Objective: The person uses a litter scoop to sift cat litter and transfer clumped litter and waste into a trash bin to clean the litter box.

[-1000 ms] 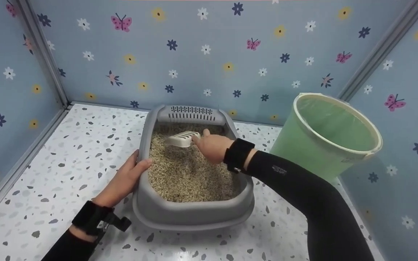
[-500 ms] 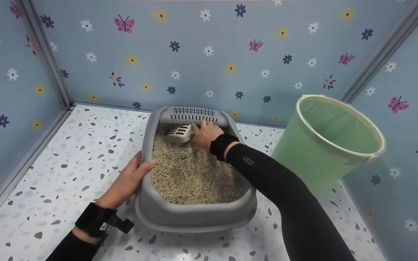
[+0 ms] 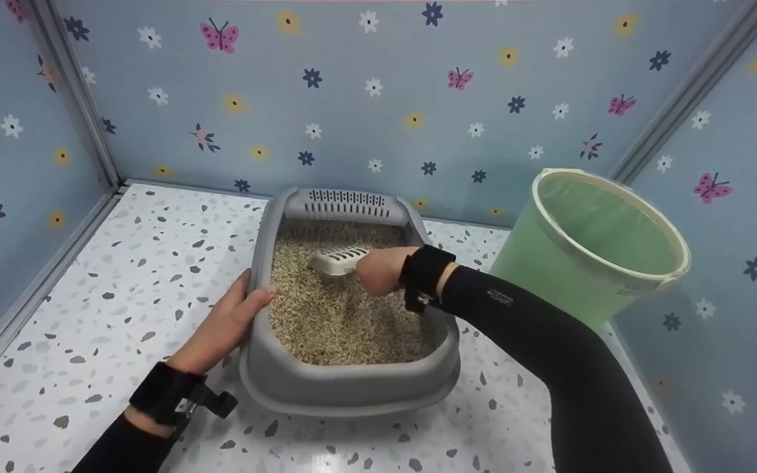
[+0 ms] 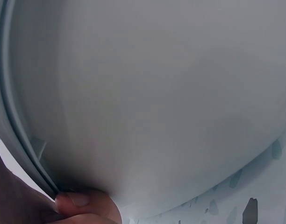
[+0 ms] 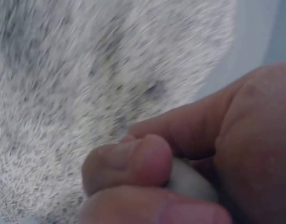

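Toward the middle of the grey litter tray (image 3: 352, 387), the scoop (image 3: 339, 261) has been drawn from near the slotted back wall (image 3: 347, 205) by the right grip (image 3: 382, 269). From this, a stroke through the litter (image 3: 345, 338) is judged to be in progress; whether anything is carried by the scoop cannot be told. Half a second ago, the scoop was held close under the back wall, where litter is now left uncovered. It is held now with its slotted face seen from above, its edge at or just over the litter. The pale handle (image 5: 192, 182) is clasped by the curled fingers of the right grip. By the left grip (image 3: 230, 322), the tray's left rim is held as before, thumb over it. To the right, on the floor, the green bin (image 3: 569, 276) is left apart from the tray.
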Motion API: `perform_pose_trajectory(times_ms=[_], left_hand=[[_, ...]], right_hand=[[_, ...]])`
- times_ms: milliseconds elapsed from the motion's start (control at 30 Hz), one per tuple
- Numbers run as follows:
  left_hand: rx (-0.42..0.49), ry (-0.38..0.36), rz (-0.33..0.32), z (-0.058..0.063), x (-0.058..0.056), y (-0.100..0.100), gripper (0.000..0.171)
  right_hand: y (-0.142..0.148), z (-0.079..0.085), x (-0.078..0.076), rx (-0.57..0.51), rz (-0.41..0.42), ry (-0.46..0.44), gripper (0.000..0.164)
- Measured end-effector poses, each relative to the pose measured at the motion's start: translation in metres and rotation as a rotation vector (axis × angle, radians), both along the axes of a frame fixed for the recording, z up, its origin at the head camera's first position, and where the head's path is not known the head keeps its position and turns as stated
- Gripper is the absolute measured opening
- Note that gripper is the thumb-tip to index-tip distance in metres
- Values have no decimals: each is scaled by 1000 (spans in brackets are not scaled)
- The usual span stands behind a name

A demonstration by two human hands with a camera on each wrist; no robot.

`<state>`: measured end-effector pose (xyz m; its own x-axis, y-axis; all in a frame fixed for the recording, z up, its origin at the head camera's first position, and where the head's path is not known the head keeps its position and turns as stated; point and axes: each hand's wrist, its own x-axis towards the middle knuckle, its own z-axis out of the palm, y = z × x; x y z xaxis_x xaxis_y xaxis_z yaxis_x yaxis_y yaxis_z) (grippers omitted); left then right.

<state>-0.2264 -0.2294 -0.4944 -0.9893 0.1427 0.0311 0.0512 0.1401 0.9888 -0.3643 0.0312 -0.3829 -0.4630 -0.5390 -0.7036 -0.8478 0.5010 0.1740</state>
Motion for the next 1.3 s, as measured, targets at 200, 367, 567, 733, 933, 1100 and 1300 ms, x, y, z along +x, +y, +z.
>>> perform_pose_trajectory(times_ms=[200,367,567,733,933,1100,1300], left_hand=[[-3,0,4,1,-1,-1,85],[3,1,10,-1,0,1,84],[37,-17,-10,-4,4,4,87],[19,-15,-9,-3,4,3,91],[-31,-12,-2,-3,2,3,93],[-26,-10,0,-4,3,3,92],[-39,-10,5,-4,3,3,88]], right_hand=[[7,5,15,-203,-151,163,19],[9,-18,9,-321,-226,254,67],[12,-46,-12,-300,-166,316,63],[15,-46,-18,-268,-168,443,58],[18,-39,-12,-263,-153,546,33],[24,-36,-6,-279,-176,605,40],[31,-25,-7,-200,-205,539,55]])
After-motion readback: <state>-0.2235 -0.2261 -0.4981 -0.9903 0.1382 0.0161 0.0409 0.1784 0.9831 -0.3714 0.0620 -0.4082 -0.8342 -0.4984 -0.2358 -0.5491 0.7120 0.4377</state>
